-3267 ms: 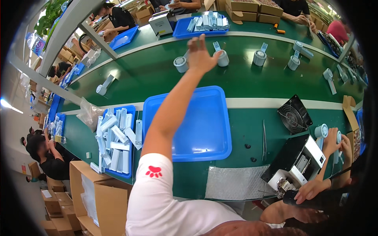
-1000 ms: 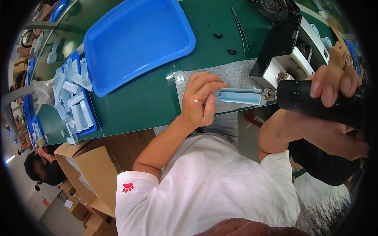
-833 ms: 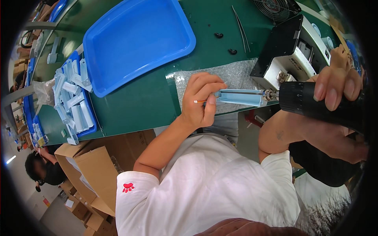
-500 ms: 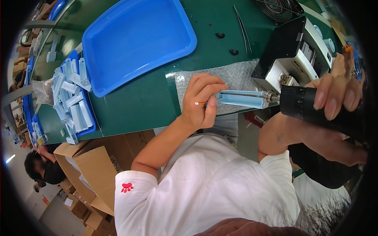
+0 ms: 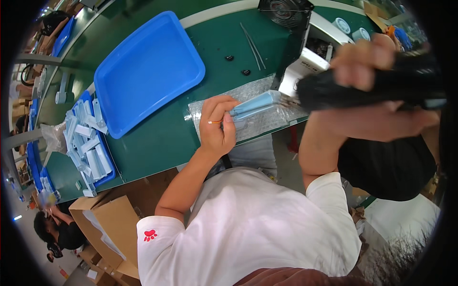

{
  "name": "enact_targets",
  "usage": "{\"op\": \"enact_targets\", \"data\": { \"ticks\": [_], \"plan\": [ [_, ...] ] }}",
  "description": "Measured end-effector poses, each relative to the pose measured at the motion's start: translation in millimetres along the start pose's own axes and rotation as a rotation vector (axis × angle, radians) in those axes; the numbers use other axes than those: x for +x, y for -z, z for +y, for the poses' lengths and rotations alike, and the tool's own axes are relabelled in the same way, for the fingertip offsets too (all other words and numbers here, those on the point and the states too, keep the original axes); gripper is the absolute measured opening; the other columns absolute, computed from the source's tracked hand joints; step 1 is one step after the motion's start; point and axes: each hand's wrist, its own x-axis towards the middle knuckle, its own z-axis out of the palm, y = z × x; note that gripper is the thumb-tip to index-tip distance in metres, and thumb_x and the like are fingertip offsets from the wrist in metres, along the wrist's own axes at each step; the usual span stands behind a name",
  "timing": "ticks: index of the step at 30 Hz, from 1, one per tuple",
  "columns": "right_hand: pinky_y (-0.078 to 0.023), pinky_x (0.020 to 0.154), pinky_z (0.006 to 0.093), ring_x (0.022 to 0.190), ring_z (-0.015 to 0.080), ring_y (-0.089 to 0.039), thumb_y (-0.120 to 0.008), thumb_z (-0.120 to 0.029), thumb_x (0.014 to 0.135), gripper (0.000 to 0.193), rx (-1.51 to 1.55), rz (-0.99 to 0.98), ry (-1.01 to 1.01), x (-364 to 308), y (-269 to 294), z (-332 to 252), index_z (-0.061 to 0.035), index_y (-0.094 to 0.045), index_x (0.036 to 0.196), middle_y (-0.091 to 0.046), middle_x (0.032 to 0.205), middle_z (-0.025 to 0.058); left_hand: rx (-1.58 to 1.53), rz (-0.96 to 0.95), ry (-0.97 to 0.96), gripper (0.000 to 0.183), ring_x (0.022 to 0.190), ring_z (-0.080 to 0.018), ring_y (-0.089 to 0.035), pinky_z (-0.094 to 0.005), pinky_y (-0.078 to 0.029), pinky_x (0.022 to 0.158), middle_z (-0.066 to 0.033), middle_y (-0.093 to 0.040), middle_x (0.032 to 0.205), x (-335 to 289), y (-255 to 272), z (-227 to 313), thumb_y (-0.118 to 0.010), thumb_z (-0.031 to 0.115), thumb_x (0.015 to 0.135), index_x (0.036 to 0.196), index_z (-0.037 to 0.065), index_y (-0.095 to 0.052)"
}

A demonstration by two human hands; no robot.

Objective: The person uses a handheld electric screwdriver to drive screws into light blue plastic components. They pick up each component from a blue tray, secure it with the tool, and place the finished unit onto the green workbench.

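The right hand [image 5: 365, 59], fingers curled over a black driver [image 5: 315, 90], has just swung upward into a blur; the pale-blue housing [image 5: 257, 101] now slants up and rightward from the left hand [image 5: 219, 125], whose thumb and fingers pinch its near end. This suggests both are being re-angled together, though blur hides whether they touch. Below-left of the left hand, an open carton [image 5: 119, 233] holds a whitish liner [image 5: 101, 232]; above-left lies a large blue tray [image 5: 148, 76]; farther left, a smaller blue tray [image 5: 106, 179] bears heaped pale-blue pieces [image 5: 88, 138].
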Motion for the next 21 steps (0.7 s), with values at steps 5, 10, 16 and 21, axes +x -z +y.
{"op": "enact_targets", "data": {
  "ticks": [5, 10, 16, 21],
  "plan": [
    [-0.047, 0.078, 0.0348, 0.073, 0.0199, -0.053, -0.06, -0.072, 0.079, 0.081, -0.238, 0.239, -0.014, 1.7, 12.0, -85.2, 0.0013, -0.048, 0.112, -0.054, 0.094, 0.0128, -0.042, 0.057, 0.073, 0.022, 0.095, -0.0307, -0.058, -0.0393, -0.046, 0.086, -0.0143, -0.065, 0.104, 6.4, -13.3, 7.0, -0.049, 0.007, 0.092, 0.101, 0.0, -0.068],
    [-0.048, 0.072, 0.0344, 0.075, 0.0245, -0.057, -0.047, -0.079, 0.083, 0.089, -0.632, 0.423, 0.052, -6.8, 23.2, -81.0, 0.006, -0.051, 0.11, -0.056, 0.094, 0.016, 0.07, 0.026, -0.051, 0.022, 0.097, -0.0307, -0.059, -0.0395, -0.047, 0.086, -0.0144, -0.065, 0.105, 3.2, -22.9, -0.3, -0.05, 0.007, 0.092, 0.102, 0.0, -0.068],
    [-0.048, 0.066, 0.0364, 0.069, 0.0253, -0.054, -0.043, -0.084, 0.082, 0.093, -1.119, 0.701, 0.158, 5.3, 5.6, -40.9, 0.0056, -0.05, 0.108, -0.057, 0.087, 0.0165, -0.061, 0.047, 0.036, 0.023, 0.097, -0.0315, -0.06, -0.0402, -0.047, 0.086, -0.0154, -0.065, 0.106, -7.0, -23.8, -8.3, -0.05, 0.006, 0.091, 0.103, 0.001, -0.069],
    [-0.045, 0.066, 0.036, 0.074, 0.0214, -0.053, -0.051, -0.076, 0.08, 0.084, -0.535, 0.361, -0.178, -21.3, 46.0, -93.7, 0.002, -0.051, 0.111, -0.052, 0.091, 0.0123, -0.066, 0.034, 0.003, 0.022, 0.096, -0.0311, -0.061, -0.0398, -0.048, 0.085, -0.0156, -0.066, 0.107, -2.7, -19.5, -6.1, -0.05, 0.006, 0.09, 0.101, 0.0, -0.068]
  ]
}}
